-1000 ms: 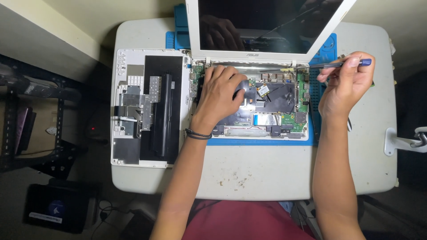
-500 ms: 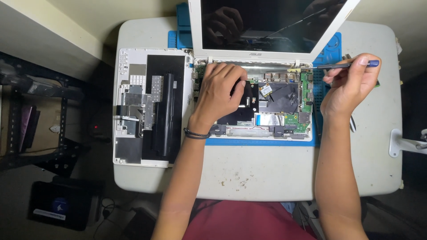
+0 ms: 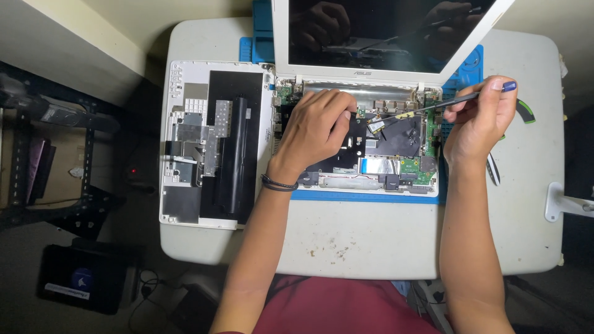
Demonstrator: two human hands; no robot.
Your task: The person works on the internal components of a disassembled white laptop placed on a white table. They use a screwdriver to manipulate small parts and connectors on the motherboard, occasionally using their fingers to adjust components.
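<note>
Opened white laptop (image 3: 359, 154), bottom shell exposed with green circuit boards and black insulating film, sits on a blue rubber work mat (image 3: 371, 196) on the pale grey desk (image 3: 371, 247). Dark screen (image 3: 383, 31) tilted up at the far edge.

Left hand (image 3: 312, 133) lies palm-down on the internals, fingers (image 3: 337, 111) curled together and pressing near the hinge end; can't tell if it pinches anything underneath.

Right hand (image 3: 476, 124) has its fingers clamped, pen-style, on a thin dark metal prying tool with a blue cap (image 3: 461, 99). Its tip reaches a small green wireless card with a yellow-tipped lead (image 3: 378, 125), which looks lifted at an angle off the board.

Handling, as a judgement: the card is light, stiff, thin and fragile; the antenna lead is delicate. Best held by its bare edges, not by chips or connector. Tool is rigid, slim, likely slippery at the shaft.

Left of the laptop: removed white keyboard deck turned underside-up (image 3: 185, 142) with a long black battery bar (image 3: 238, 154) lying on it. Near the right hand, partly hidden, a green-and-black tool (image 3: 526, 111) on the desk.
</note>
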